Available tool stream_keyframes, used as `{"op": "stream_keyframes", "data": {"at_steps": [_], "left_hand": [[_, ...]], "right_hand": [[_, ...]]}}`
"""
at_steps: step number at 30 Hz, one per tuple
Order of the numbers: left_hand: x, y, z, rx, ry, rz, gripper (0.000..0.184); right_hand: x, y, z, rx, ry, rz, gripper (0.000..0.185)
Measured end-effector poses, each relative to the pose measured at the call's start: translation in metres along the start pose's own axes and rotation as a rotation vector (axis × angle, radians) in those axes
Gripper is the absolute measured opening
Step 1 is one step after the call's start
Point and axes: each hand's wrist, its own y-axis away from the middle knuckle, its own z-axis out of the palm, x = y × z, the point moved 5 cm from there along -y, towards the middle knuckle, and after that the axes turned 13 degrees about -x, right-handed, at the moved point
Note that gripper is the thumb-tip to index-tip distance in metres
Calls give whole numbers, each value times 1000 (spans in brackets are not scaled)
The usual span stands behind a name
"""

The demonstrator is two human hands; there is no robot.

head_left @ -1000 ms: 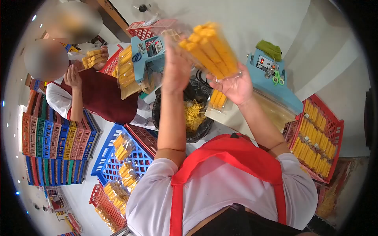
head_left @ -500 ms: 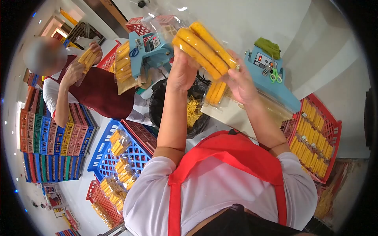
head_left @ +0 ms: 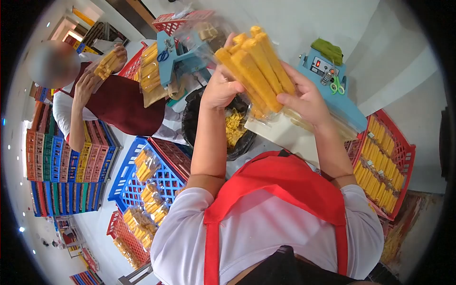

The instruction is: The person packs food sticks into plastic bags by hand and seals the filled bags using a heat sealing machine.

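Observation:
A clear plastic bag of long yellow snack sticks (head_left: 255,66) is held up in front of me between both hands. My left hand (head_left: 221,89) is closed on its left side, thumb toward the sticks, fingers partly hidden behind. My right hand (head_left: 305,99) grips the lower right of the bag, thumb on the front. The bag's loose clear end trails toward the upper left. Just beyond my right hand stands a blue sealing machine (head_left: 317,64), with a green cloth (head_left: 327,50) and green-handled scissors (head_left: 337,85) on it. Below the bag lies a whitish board (head_left: 280,137).
A black-lined bin (head_left: 192,124) holds yellow scraps (head_left: 233,127). Bagged sticks fill a red crate (head_left: 407,166) at right and a blue crate (head_left: 116,187) at left. A co-worker in a dark red apron (head_left: 126,104) holds another bag near a second blue machine (head_left: 166,59).
The bag has turned more upright, and its sticks now fan out at the top. My right hand has shifted slightly right and down. The co-worker's hands still hold a bag.

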Motion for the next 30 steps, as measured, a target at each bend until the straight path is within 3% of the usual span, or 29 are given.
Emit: {"op": "stream_keyframes", "data": {"at_steps": [2,7,9,12,14,15,18,20,22,23,27,30], "left_hand": [[-6,0,-6,43,-2,14,100],[-41,4,2,70,119,-60,75],[-56,5,16,42,451,-93,68],[-69,11,16,-40,526,-120,65],[-78,16,23,-19,700,-190,63],[-80,18,32,32,803,-217,62],[-74,8,63,106,867,-323,59],[-77,10,68,116,923,-335,60],[-79,6,64,22,1011,-235,58],[-79,7,61,71,1147,-227,56],[-85,10,54,76,1358,-170,51],[-92,9,47,113,1285,-219,49]], "right_hand": [[-8,4,-5,81,255,-56,66],[-6,3,-7,79,309,-111,70],[-9,-1,-7,95,310,-130,71],[-18,-2,-8,83,169,-85,71],[-31,-10,-31,62,458,-110,59],[-36,-18,-39,72,454,-96,59],[-23,-39,-56,-60,253,45,50],[11,-44,-60,-237,-312,225,41],[44,-38,-68,-155,-431,309,38],[52,-38,-68,-79,-542,388,35],[56,-33,-64,-71,-586,438,31],[59,-30,-68,-33,-517,439,31]]}}
